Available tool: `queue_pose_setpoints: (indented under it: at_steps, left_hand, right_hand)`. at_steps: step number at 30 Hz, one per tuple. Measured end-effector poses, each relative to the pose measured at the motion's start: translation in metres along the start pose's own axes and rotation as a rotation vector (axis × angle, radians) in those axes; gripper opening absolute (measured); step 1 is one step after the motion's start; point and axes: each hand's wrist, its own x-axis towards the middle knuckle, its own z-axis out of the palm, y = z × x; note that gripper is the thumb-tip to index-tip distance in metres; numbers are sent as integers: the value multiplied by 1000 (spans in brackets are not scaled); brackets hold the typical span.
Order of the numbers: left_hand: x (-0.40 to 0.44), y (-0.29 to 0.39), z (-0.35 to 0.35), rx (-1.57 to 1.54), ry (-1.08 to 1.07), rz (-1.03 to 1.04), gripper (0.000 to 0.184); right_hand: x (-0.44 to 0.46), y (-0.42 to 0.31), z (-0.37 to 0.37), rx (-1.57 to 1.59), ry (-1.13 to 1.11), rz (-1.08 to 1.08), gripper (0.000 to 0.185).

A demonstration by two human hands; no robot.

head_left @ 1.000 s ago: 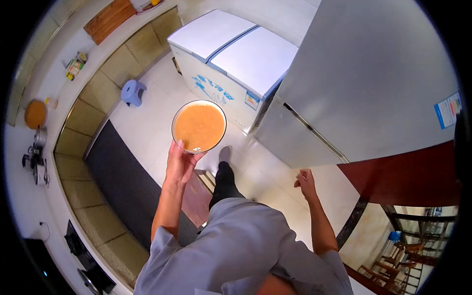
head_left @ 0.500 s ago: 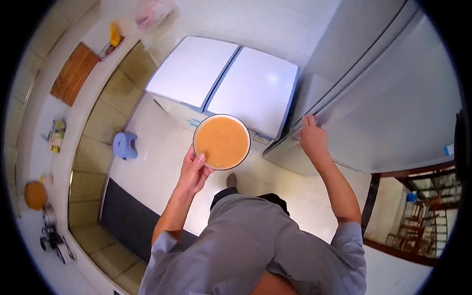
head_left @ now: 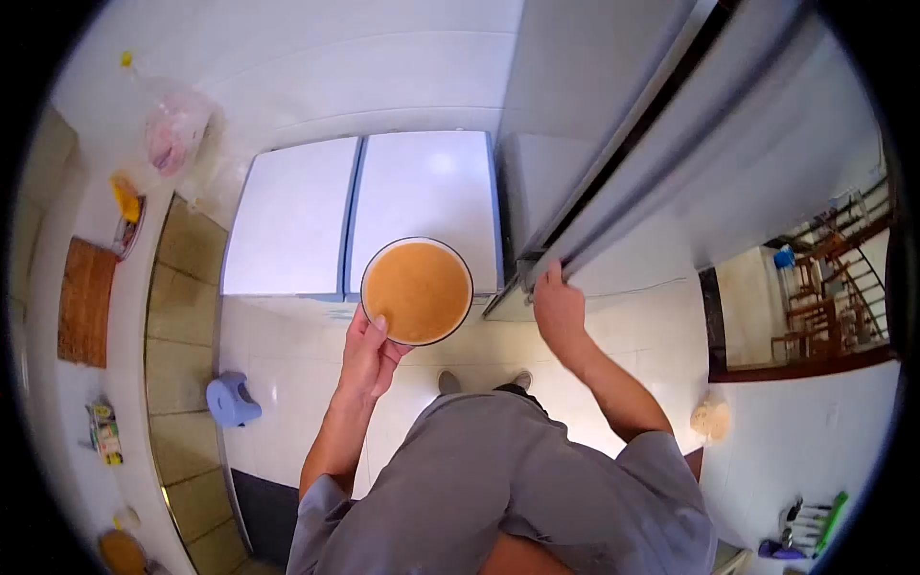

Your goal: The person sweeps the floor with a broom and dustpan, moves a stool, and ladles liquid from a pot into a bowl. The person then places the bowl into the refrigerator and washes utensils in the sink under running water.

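A round bowl with a dark rim, full of smooth orange liquid, is held level in front of me. My left hand grips its lower left side, thumb over the rim and fingers beneath. On the right, the fingers of my right hand are curled at the lower edge of a silver refrigerator door. A dark gap runs along that door's edge. My fingertips are partly hidden there.
A white chest freezer with two lids stands ahead. At left are a blue stool and a counter with a wooden cutting board. A doorway with wooden chairs lies to the right; utensils hang at lower right.
The view has turned to the right. A dark gap along the refrigerator door's edge has widened, with my right hand still at it. My left hand keeps the bowl level.
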Motion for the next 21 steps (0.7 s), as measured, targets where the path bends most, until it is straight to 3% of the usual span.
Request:
queue_pose_setpoints:
  at_steps: [2,3,4,5,7,9,13,14,15,17,19,21]
  left_hand:
    - [11,3,5,-8,-21,-62,74]
    - [16,3,8,-2,-40,-74,74]
    - [20,3,11,-51,-64,-103,62]
    - [26,3,13,-101,-88,-136,51]
    - [36,3,19,-68,-134,-190,51]
    - [44,1,31,-41,-183,-236,51]
    - [53,-2,61,-51,-278,-298,54]
    - [57,-4,70,-47,-286,-316,55]
    - [60,-6,78,-38,-307,-332,55]
    - [64,-10,97,44,-375,-341,71]
    - [67,-14,118,56,-417,-364,70]
    - [77,-26,135,70,-442,-385,69]
  right_hand:
    - [-39,-1,-9,96,-190,28,5]
    - [-64,1,-9,187,-289,-78,5]
    - [-93,4,-8,281,-388,-181,5]
    - [-122,5,-8,419,-511,-135,9]
    - [-174,14,1,482,-642,163,25]
    - [-221,29,8,430,-609,446,33]
    - [-279,49,3,399,-706,813,50]
    - [-304,49,17,534,-314,802,56]
    - [-311,53,19,426,-152,678,47]
    - [-332,59,16,1010,-178,1298,34]
    - [-362,72,22,1055,37,1407,18]
    - [-378,88,27,1039,284,1531,15]
